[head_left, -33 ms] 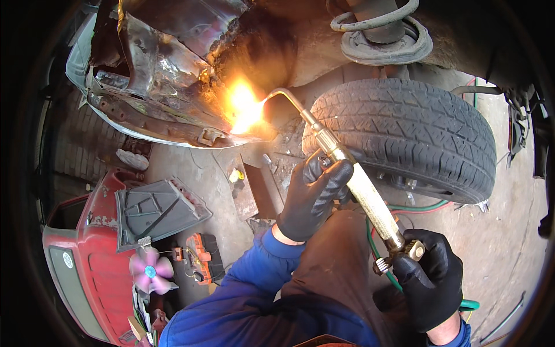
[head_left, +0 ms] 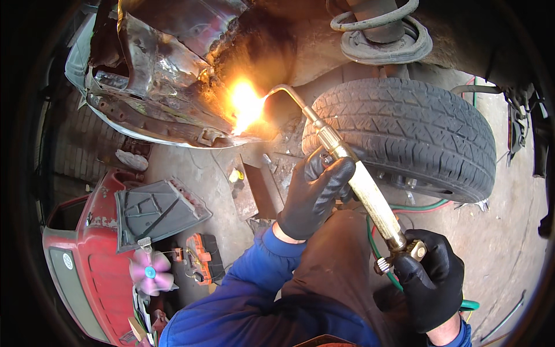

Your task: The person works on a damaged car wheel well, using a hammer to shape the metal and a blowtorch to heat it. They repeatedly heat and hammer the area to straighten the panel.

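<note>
Nearest me, my right hand [head_left: 430, 283] in its black glove is wrapped tight around the valve end of the torch [head_left: 370, 199], well behind the tire [head_left: 404, 136] and below its tread. A green hose [head_left: 381, 263] curls off that end, passing just under the tire's near edge. My left hand [head_left: 315, 194], also gloved, grips the brass handle farther up, right against the tire's left shoulder. There is little room on that side; the handle runs close along the rubber.

The torch neck rises past the tire's upper left edge and bends to the flame [head_left: 245, 107], which sits left of the tire against the torn lower edge of the scorched body panel [head_left: 167, 69]. That jagged metal edge hangs over open concrete floor [head_left: 196, 173] left of the tire.

Farther left of the tire, a red car part [head_left: 87, 254], a grey panel [head_left: 153, 211] and a pink fan [head_left: 150, 272] crowd the floor. Above the tire sits a coil spring [head_left: 381, 23].
</note>
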Tool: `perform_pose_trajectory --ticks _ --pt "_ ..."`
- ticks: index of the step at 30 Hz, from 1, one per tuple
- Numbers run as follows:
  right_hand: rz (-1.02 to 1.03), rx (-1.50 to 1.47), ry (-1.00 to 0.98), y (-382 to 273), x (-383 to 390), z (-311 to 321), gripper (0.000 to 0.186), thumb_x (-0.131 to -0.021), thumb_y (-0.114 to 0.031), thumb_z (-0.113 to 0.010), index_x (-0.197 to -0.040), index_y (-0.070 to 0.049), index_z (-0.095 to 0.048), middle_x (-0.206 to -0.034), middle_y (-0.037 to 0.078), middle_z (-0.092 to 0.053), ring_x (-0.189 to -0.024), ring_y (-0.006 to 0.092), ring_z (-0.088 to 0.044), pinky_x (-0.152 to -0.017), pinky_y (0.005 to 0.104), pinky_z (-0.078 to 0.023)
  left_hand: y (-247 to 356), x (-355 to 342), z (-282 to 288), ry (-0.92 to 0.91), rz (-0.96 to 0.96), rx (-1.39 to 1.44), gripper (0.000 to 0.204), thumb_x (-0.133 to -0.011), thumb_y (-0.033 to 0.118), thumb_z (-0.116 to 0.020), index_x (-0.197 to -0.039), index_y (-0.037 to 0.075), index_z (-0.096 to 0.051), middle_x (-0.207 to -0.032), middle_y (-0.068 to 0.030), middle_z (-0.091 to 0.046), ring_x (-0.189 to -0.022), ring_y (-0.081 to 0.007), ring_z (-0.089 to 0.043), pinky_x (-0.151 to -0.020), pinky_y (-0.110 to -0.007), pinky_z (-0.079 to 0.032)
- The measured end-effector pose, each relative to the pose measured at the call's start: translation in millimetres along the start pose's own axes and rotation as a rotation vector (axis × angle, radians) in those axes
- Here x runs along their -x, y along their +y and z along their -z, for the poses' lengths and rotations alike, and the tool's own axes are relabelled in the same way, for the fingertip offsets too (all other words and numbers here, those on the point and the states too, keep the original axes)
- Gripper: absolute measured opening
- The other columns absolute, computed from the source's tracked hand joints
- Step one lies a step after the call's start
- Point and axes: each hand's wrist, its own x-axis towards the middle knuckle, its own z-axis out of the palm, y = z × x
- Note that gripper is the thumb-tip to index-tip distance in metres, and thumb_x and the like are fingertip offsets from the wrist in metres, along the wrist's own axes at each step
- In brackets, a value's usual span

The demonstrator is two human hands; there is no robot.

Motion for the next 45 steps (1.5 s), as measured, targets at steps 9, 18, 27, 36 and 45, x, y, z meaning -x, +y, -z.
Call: perform_pose_trajectory --ticks 9,18,27,36,45 --pt "0.114 -0.058 0.117 -0.8 3.7 -21.7 0.033 -0.101 -0.012 -0.076 -0.130 0.003 -0.071 -0.103 0.013 -0.075 -0.091 0.0175 -0.071 -0.081 0.0349 -0.057 16.9 -23.5 6.5 -0.154 -0.011 -0.132 0.021 -0.113 0.023 -0.065 -0.117 0.002 -0.069 -0.089 0.0019 -0.065 -0.076 -0.0062 -0.058 -0.065 -0.026 -0.047" --pt "-0.008 -0.507 -0.048 -15.6 6.2 -76.2 0.050 -0.104 -0.016 -0.073 -0.148 -0.002 -0.053 -0.116 0.007 -0.069 -0.088 0.0112 -0.065 -0.078 0.0291 -0.055 36.6 -42.4 36.2 -0.181 0.007 -0.154 0.042 -0.109 0.036 -0.071 -0.124 -0.003 -0.074 -0.099 -0.0035 -0.072 -0.077 -0.0060 -0.059 -0.068 -0.023 -0.048" --pt "-0.022 -0.699 0.243 -8.2 -17.4 -150.3 0.038 -0.109 -0.014 -0.069 -0.141 0.003 -0.058 -0.119 0.008 -0.069 -0.107 0.0106 -0.063 -0.094 0.0296 -0.054 72.9 -53.4 35.4 -0.022 -0.244 -0.594 0.029 -0.104 0.031 -0.080 -0.112 0.003 -0.077 -0.084 0.0024 -0.071 -0.071 -0.0038 -0.061 -0.063 -0.023 -0.048" --pt "0.151 -0.935 0.323 -3.3 -64.6 -207.7 0.038 -0.108 -0.008 -0.069 -0.142 0.002 -0.059 -0.127 0.011 -0.068 -0.114 0.0138 -0.066 -0.100 0.0321 -0.054 209.0 -39.6 80.9 0.389 -1.519 -0.818 0.028 -0.113 0.012 -0.061 -0.131 -0.009 -0.070 -0.099 -0.0123 -0.077 -0.095 -0.0155 -0.074 -0.090 -0.030 -0.059" --pt "0.332 -1.087 0.202 3.2 -108.2 -231.8 0.035 -0.110 -0.006 -0.066 -0.143 0.001 -0.058 -0.130 0.011 -0.067 -0.113 0.0095 -0.064 -0.095 0.0272 -0.055 283.0 -98.1 100.3 0.541 -1.335 -0.961 0.029 -0.107 0.028 -0.074 -0.122 0.003 -0.080 -0.111 -0.0056 -0.080 -0.091 -0.0113 -0.072 -0.080 -0.027 -0.055"
